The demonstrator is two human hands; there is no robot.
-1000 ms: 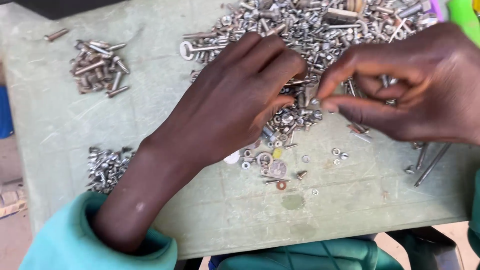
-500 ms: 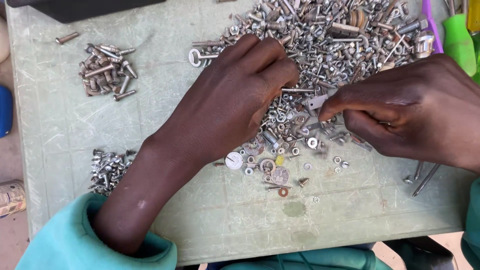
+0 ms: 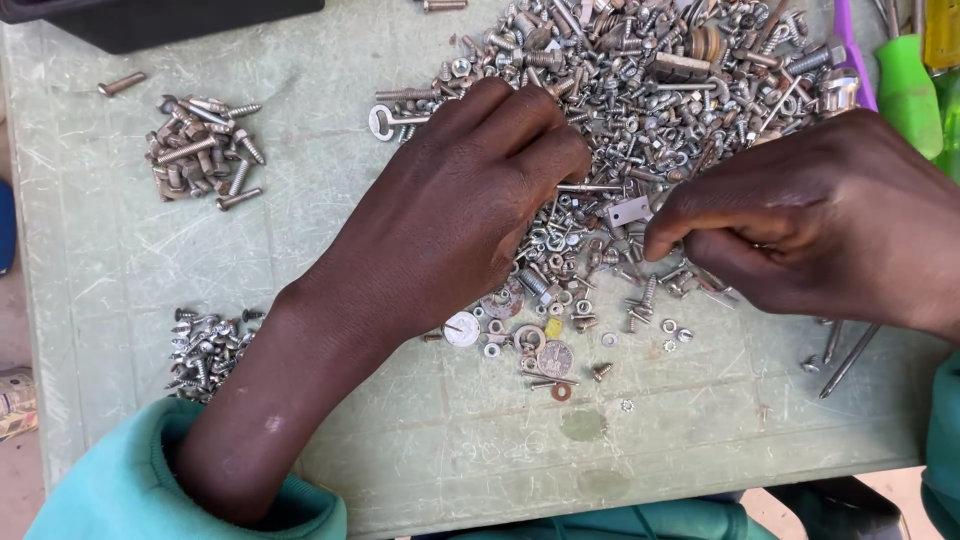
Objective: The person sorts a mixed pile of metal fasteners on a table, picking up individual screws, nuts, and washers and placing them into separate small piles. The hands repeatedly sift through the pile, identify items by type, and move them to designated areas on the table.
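Note:
A big heap of mixed screws, nuts and bolts (image 3: 650,80) covers the far right of a scratched grey-green table (image 3: 400,440). My left hand (image 3: 450,210) lies palm down on the heap's near left edge. Its fingers curl into the metal parts and hide their tips. My right hand (image 3: 820,230) comes in from the right. Its thumb and forefinger are pinched together low among the loose pieces beside a small flat metal bracket (image 3: 628,211); I cannot tell whether anything is between them. Washers and round discs (image 3: 520,335) lie just below both hands.
A sorted pile of larger bolts (image 3: 195,150) sits at the upper left, and a pile of small screws (image 3: 205,350) lies by my left sleeve. A green tool handle (image 3: 905,90) and a purple one (image 3: 850,60) lie at the far right. A black tray (image 3: 150,15) sits top left.
My right hand has come down from a raised pinch to the heap, fingertips now among the parts. My left hand stays on the heap, barely moved.

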